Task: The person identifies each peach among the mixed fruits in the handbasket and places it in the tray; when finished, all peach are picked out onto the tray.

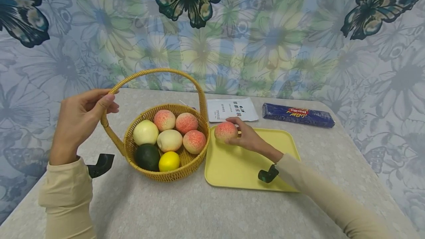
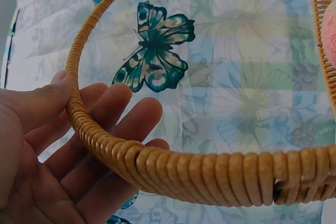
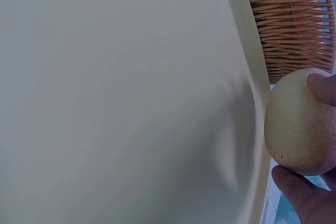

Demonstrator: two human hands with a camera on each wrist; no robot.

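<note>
My left hand [image 1: 81, 115] pinches the wrapped handle [image 1: 159, 71] of a yellow wicker basket [image 1: 166, 176] at its left side; in the left wrist view the thumb and fingers [image 2: 139, 119] lie about that handle [image 2: 210, 174]. Inside the basket are several peaches [image 1: 165, 120], a round pale fruit [image 1: 145, 132], another pale oval fruit [image 1: 169, 141], a dark green avocado-like fruit [image 1: 147, 157] and a yellow lemon-like fruit [image 1: 169, 161]. With thumb and fingers my right hand [image 1: 247, 137] grips a peach [image 1: 225, 132] over the far left corner of a yellow tray [image 1: 239, 172], close beside the basket.
Behind the tray lies a white printed sheet or packet [image 1: 229, 110]. A blue Barilla pasta pack [image 1: 299, 115] is at the back right of the grey table [image 1: 186, 209]. A curtain [image 1: 265, 47] printed with butterflies and flowers hangs along the back.
</note>
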